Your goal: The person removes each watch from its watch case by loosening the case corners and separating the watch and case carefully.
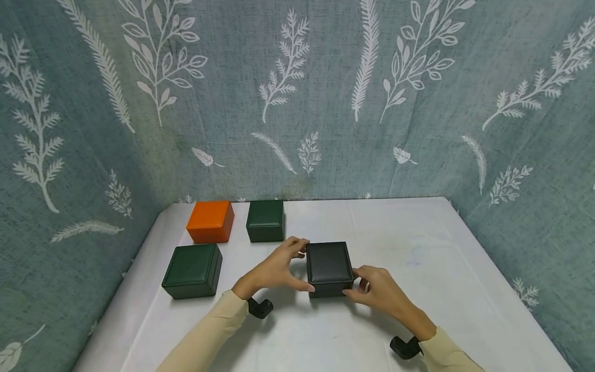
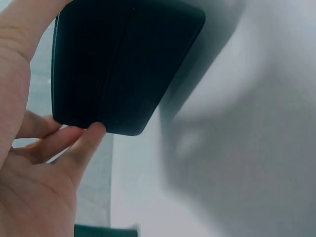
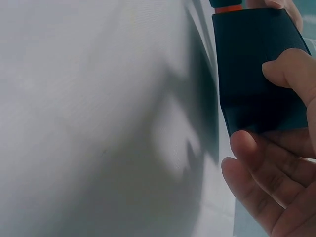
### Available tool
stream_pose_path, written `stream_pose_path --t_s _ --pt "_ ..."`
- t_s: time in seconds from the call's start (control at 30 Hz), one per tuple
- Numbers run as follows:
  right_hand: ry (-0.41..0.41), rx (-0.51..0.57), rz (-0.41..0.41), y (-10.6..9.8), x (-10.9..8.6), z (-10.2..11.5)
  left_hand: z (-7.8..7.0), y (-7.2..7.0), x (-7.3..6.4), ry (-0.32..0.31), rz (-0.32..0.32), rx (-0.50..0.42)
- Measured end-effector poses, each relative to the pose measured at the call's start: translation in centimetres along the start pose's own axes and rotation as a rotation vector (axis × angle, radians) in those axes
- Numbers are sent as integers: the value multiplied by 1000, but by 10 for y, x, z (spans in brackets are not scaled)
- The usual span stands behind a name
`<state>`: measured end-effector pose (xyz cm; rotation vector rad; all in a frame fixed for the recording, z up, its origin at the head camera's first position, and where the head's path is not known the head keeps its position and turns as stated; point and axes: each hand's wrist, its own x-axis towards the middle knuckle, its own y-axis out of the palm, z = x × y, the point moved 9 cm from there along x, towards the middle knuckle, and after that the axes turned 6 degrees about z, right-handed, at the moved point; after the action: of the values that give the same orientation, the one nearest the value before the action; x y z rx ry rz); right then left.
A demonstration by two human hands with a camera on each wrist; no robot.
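A black box (image 1: 329, 262) with a stitched, leather-like lid is near the middle of the table, between the two hands. My left hand (image 1: 278, 267) holds its left side, with the thumb at the near corner and the fingers at the far one. From the other side, my right hand (image 1: 382, 293) grips the box, its thumb at the near right corner and its fingers along the right side. In the left wrist view, fingertips touch an edge of the box (image 2: 123, 64). The right wrist view shows the thumb pressed on one face of the box (image 3: 242, 54).
An orange box (image 1: 208, 221) and a dark green box (image 1: 265, 221) stand near the back edge. Another green box (image 1: 191, 270) is at the left. White cloth covers the table (image 1: 409, 243), and patterned fabric (image 1: 334, 144) rises behind it and on both sides.
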<state>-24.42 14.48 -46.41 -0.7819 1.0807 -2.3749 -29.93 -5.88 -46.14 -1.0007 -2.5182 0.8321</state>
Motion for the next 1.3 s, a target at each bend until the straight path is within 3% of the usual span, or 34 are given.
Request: stream_pose_path --t_s 0.23,0.43,0.7,1.03,1.3 --pt "-2 -8 -19 -3 -17 -2 -3 15 3 -19 16 18" --pt "31 7 -18 1 -25 -8 -6 23 5 2 30 52" --pt "26 -4 10 10 -33 -7 0 33 0 -27 48 43" --pt "53 -51 6 6 -33 -8 0 33 0 -27 30 42" --pt "65 3 -54 -8 -41 -20 4 37 -3 -44 43 53"
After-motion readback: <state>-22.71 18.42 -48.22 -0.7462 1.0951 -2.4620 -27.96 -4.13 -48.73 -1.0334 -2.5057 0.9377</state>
